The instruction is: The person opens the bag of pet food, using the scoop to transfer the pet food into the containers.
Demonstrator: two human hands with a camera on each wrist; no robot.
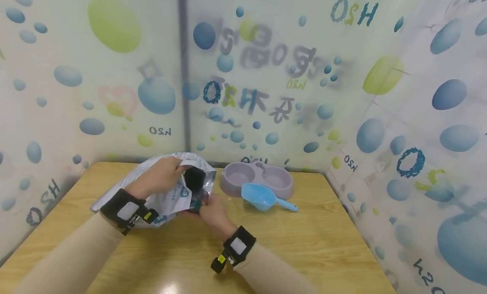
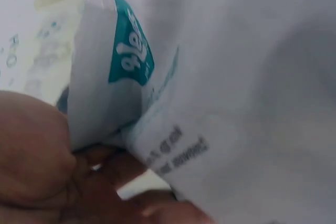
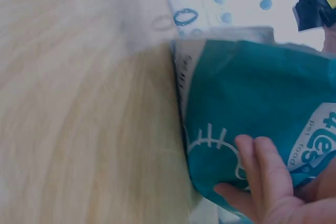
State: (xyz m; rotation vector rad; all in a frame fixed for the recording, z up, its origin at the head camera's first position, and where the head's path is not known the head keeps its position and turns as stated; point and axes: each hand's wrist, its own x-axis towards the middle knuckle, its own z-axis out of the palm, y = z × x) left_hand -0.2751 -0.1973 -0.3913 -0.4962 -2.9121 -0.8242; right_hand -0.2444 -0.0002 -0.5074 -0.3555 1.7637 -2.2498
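Observation:
A large white and teal pet food bag (image 1: pixel 171 200) lies on its side at the left of the table, its mouth facing right with a dark inside showing. My left hand (image 1: pixel 161 175) grips the upper edge of that mouth; in the left wrist view its fingers (image 2: pixel 113 174) bend round the white film. At the lower edge of the mouth, my right hand (image 1: pixel 214 213) pinches the bag. The right wrist view has the right hand (image 3: pixel 273 182) against the bag's teal panel (image 3: pixel 252 87), fingers spread on it and the thumb hidden.
Right of the bag, a light blue scoop (image 1: pixel 260 197) leans by a mauve double pet bowl (image 1: pixel 228 186), handle pointing right. Both are on the wooden table (image 1: pixel 304 243). Curtains (image 1: pixel 243 129) printed with bubbles close off the back and both sides.

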